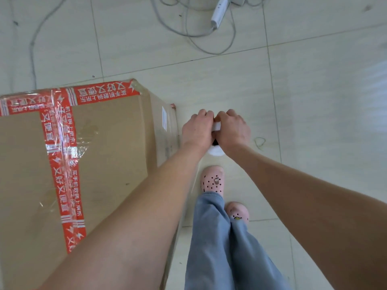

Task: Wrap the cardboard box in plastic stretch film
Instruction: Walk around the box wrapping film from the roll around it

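Note:
A large cardboard box (109, 147) with red printed tape stands on the tiled floor at the left; clear film lies over its top and right side. To the right of the box, my left hand (195, 128) and my right hand (234, 129) close side by side around a white roll of stretch film (216, 139). The roll stands upright, mostly hidden by the hands. Its white end shows below them. A sheet of film runs from the roll toward the box's right side.
My feet in pink clogs (212, 178) stand just right of the box. A white power strip (218, 13) and grey cables (194, 34) lie on the floor at the top. A small rubber band (259, 142) lies right of my hands.

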Demonstrator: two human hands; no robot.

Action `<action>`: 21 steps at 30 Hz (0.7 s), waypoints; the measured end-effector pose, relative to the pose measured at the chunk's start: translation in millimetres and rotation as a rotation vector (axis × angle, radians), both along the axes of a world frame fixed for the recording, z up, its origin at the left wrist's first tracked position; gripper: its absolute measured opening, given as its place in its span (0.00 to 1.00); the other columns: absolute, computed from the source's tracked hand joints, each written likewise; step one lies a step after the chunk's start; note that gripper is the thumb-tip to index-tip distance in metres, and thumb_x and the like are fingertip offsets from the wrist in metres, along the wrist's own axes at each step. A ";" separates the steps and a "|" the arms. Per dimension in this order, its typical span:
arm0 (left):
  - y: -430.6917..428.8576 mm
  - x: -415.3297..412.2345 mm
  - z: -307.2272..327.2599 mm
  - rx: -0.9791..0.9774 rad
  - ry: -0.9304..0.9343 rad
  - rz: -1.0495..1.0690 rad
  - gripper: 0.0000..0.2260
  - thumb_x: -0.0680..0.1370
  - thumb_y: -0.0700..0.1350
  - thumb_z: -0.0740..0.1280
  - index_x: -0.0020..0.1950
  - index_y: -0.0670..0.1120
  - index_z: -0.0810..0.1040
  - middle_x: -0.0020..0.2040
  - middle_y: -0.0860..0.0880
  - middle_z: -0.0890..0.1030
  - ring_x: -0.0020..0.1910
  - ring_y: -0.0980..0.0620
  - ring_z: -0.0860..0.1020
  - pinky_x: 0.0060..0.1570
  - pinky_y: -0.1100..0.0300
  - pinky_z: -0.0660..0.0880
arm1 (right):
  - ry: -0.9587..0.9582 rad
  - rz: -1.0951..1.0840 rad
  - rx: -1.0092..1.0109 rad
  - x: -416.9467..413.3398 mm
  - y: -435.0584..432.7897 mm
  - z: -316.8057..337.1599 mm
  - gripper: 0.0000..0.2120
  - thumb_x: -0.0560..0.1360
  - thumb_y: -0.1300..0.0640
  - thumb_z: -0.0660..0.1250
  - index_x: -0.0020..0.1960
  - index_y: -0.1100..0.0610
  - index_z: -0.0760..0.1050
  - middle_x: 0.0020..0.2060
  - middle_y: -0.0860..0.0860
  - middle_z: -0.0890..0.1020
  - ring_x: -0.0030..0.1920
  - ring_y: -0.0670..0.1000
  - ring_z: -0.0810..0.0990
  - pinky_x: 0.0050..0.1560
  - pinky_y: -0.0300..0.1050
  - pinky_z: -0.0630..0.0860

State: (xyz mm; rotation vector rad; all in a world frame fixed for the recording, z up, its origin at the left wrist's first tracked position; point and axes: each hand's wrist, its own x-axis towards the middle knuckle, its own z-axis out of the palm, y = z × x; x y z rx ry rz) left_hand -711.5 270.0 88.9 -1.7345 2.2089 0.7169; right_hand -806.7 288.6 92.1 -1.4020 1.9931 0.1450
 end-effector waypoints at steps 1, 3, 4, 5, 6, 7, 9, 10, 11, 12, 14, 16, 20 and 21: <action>-3.4 0.5 -0.2 0.009 0.016 0.060 0.09 0.75 0.43 0.65 0.55 0.44 0.73 0.53 0.47 0.74 0.51 0.45 0.75 0.38 0.54 0.67 | 0.006 0.072 -0.011 -1.2 -6.5 1.3 0.16 0.72 0.60 0.66 0.59 0.52 0.73 0.55 0.51 0.73 0.57 0.54 0.72 0.43 0.45 0.67; -8.4 2.4 0.8 0.030 0.051 0.205 0.10 0.74 0.44 0.65 0.54 0.43 0.73 0.52 0.46 0.75 0.50 0.44 0.76 0.40 0.54 0.69 | 0.021 0.202 -0.054 0.2 -18.9 2.4 0.17 0.71 0.60 0.67 0.59 0.51 0.73 0.56 0.50 0.73 0.58 0.53 0.72 0.42 0.44 0.68; -9.2 3.6 1.4 0.037 0.067 0.275 0.10 0.74 0.44 0.65 0.54 0.43 0.73 0.52 0.45 0.75 0.50 0.44 0.76 0.41 0.54 0.70 | 0.027 0.251 -0.073 1.9 -23.6 2.5 0.17 0.71 0.60 0.66 0.59 0.51 0.73 0.56 0.49 0.72 0.58 0.52 0.71 0.42 0.44 0.68; -9.1 5.2 2.3 0.042 0.080 0.336 0.11 0.74 0.44 0.65 0.54 0.43 0.73 0.53 0.45 0.75 0.50 0.44 0.76 0.42 0.53 0.70 | 0.028 0.281 -0.086 3.9 -26.9 2.2 0.18 0.72 0.61 0.66 0.61 0.51 0.72 0.58 0.49 0.72 0.59 0.52 0.70 0.41 0.44 0.68; -8.7 6.6 2.8 0.050 0.087 0.387 0.12 0.74 0.45 0.66 0.55 0.42 0.73 0.53 0.45 0.75 0.50 0.44 0.76 0.42 0.53 0.71 | 0.025 0.284 -0.092 5.4 -28.2 1.2 0.19 0.73 0.62 0.66 0.62 0.50 0.71 0.59 0.49 0.71 0.61 0.52 0.69 0.41 0.45 0.67; -8.7 7.9 3.5 0.064 0.088 0.432 0.13 0.74 0.46 0.67 0.56 0.42 0.72 0.54 0.45 0.75 0.51 0.44 0.76 0.43 0.52 0.72 | 0.023 0.244 -0.086 6.7 -27.9 0.0 0.20 0.74 0.63 0.65 0.63 0.50 0.69 0.60 0.50 0.70 0.62 0.52 0.68 0.41 0.45 0.66; -12.7 8.9 3.3 0.107 0.085 0.512 0.16 0.74 0.47 0.68 0.58 0.42 0.71 0.56 0.45 0.74 0.53 0.44 0.76 0.45 0.53 0.72 | 0.002 0.029 -0.041 6.8 -26.2 -1.2 0.20 0.74 0.63 0.63 0.65 0.51 0.67 0.61 0.51 0.69 0.62 0.54 0.68 0.42 0.46 0.66; -16.1 8.2 3.5 0.129 0.079 0.525 0.17 0.74 0.48 0.69 0.58 0.42 0.70 0.56 0.44 0.74 0.54 0.43 0.76 0.44 0.53 0.71 | -0.015 -0.098 -0.019 5.5 -25.1 -2.4 0.20 0.74 0.63 0.63 0.65 0.52 0.66 0.61 0.52 0.69 0.61 0.54 0.69 0.43 0.45 0.66; -19.9 6.6 4.0 0.140 0.068 0.502 0.18 0.74 0.47 0.68 0.59 0.42 0.70 0.57 0.44 0.73 0.54 0.43 0.76 0.44 0.53 0.70 | -0.030 -0.197 0.001 3.9 -25.0 -2.8 0.20 0.74 0.63 0.63 0.64 0.52 0.66 0.61 0.52 0.69 0.60 0.55 0.71 0.44 0.45 0.66; -23.9 4.7 4.3 0.132 0.049 0.442 0.17 0.74 0.46 0.68 0.59 0.42 0.69 0.57 0.44 0.73 0.54 0.43 0.75 0.42 0.53 0.69 | -0.042 -0.258 0.020 2.3 -26.0 -2.6 0.20 0.74 0.62 0.63 0.64 0.52 0.67 0.61 0.52 0.70 0.60 0.55 0.72 0.44 0.45 0.67; -30.1 0.8 4.8 0.077 0.009 0.270 0.15 0.75 0.42 0.66 0.60 0.43 0.69 0.58 0.44 0.72 0.54 0.44 0.74 0.40 0.54 0.68 | -0.059 -0.274 0.050 0.5 -30.0 -1.2 0.19 0.74 0.62 0.64 0.64 0.53 0.68 0.61 0.52 0.71 0.59 0.56 0.73 0.44 0.45 0.67; -36.7 -1.9 3.2 0.033 -0.014 0.152 0.14 0.75 0.39 0.64 0.60 0.44 0.70 0.57 0.45 0.71 0.55 0.45 0.73 0.38 0.54 0.68 | -0.056 -0.235 0.047 0.3 -35.3 0.3 0.18 0.74 0.61 0.64 0.63 0.53 0.69 0.59 0.52 0.71 0.57 0.55 0.74 0.43 0.45 0.67; -53.2 -6.7 -2.1 -0.008 -0.060 -0.004 0.10 0.77 0.39 0.62 0.58 0.46 0.72 0.56 0.46 0.72 0.55 0.45 0.72 0.40 0.55 0.67 | -0.028 -0.164 0.007 1.2 -45.2 0.4 0.16 0.74 0.59 0.64 0.61 0.52 0.71 0.56 0.52 0.72 0.54 0.56 0.75 0.42 0.45 0.67; -57.8 -6.6 -2.4 -0.009 -0.070 -0.012 0.10 0.76 0.39 0.62 0.57 0.46 0.72 0.56 0.46 0.72 0.54 0.45 0.73 0.41 0.55 0.67 | -0.027 -0.136 0.002 0.9 -48.7 1.0 0.16 0.74 0.60 0.64 0.61 0.52 0.72 0.56 0.52 0.72 0.54 0.55 0.74 0.42 0.45 0.66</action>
